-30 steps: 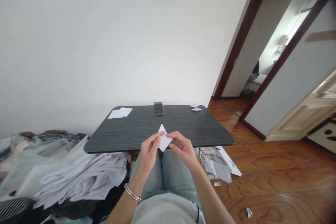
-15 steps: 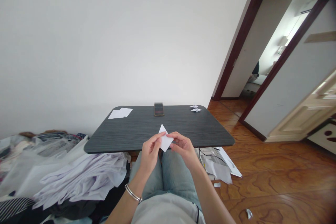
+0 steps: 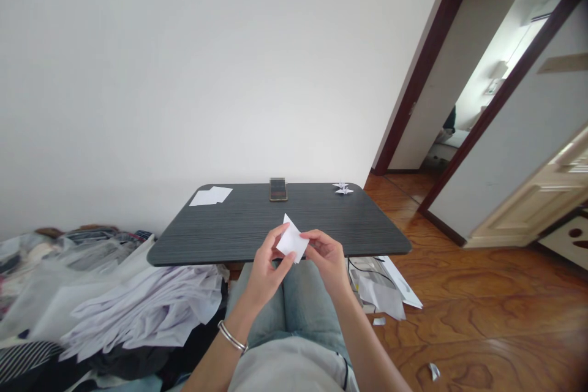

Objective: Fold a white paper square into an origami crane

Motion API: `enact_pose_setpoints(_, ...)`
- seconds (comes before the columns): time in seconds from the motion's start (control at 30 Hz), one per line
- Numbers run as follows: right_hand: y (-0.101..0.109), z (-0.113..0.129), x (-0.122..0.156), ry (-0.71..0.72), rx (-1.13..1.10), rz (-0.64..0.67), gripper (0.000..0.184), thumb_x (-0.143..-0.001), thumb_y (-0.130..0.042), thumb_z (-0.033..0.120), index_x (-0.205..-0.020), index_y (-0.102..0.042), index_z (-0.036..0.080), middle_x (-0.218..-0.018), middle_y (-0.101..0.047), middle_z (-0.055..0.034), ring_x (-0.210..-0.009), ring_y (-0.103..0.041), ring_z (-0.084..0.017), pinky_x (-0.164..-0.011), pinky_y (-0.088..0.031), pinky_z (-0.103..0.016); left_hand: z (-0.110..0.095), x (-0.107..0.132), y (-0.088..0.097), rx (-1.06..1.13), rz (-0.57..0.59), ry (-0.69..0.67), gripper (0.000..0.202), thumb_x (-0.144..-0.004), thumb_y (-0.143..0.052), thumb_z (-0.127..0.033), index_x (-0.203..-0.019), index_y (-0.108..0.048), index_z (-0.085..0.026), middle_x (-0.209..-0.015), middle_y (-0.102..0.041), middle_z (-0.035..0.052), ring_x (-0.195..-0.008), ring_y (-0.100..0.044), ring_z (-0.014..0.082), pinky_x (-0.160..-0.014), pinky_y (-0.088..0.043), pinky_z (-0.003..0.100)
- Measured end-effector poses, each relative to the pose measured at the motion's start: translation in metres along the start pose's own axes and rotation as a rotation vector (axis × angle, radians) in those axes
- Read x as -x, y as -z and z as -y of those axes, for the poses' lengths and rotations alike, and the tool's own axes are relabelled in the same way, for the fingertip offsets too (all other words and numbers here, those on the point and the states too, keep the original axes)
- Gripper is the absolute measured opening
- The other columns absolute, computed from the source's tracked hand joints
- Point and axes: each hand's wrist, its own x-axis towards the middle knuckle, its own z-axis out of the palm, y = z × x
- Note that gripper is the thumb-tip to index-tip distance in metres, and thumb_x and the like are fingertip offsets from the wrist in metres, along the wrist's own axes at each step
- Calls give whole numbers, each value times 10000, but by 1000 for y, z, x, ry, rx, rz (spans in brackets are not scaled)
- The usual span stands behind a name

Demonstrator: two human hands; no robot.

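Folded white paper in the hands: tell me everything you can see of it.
The folded white paper is a small, plain, matte-looking sheet folded into a pointed, roughly diamond shape, with one tip up and another down. No markings show, and its fold layers are too small to make out. It is held in the air above the front edge of the dark wood-grain table, not resting on it. The pale left hand pinches its left side and the right hand its right side.

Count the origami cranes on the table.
2. Both sit at the far right corner of the dark wood-grain table, one origami crane just behind a second crane. They are small and close together, but no others show.
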Motion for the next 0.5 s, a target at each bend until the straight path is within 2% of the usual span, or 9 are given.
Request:
enact_pose_setpoints(0.23, 0, 3, 2, 59, 79, -16, 124, -736, -632, 227, -851, -658, 190, -781, -595, -33, -677, -524, -143, -516, -400, -221, 1, 0, 3, -37, 35, 14, 516, -741, -639, -281, -1220, -470, -190, -1146, -571, 95, -890, -598, 191, -727, -492, 251)
enact_pose_setpoints(0.4, -1, 4, 3, 36, 39, -77, 214, -770, -601, 313, -940, -618, 184, -745, -595, -35, -654, -547, -144, -481, -404, -216, 2, -2, 1, -20, -41, 28, 356, -802, -557, -279, -1134, -513, -160, -1030, -623, 94, -849, -603, 178, -707, -499, 254)
enact_pose_setpoints(0.5, -2, 3, 2, -14, 52, -44, 181, -746, -634, 327, -837, -607, 173, -672, -590, -12, -598, -549, -131, -471, -395, -210, 3, -3, -1, 8, -84, 41, 355, -792, -569, -271, -1120, -500, -153, -1023, -627, 102, -864, -604, 189, -699, -501, 256)
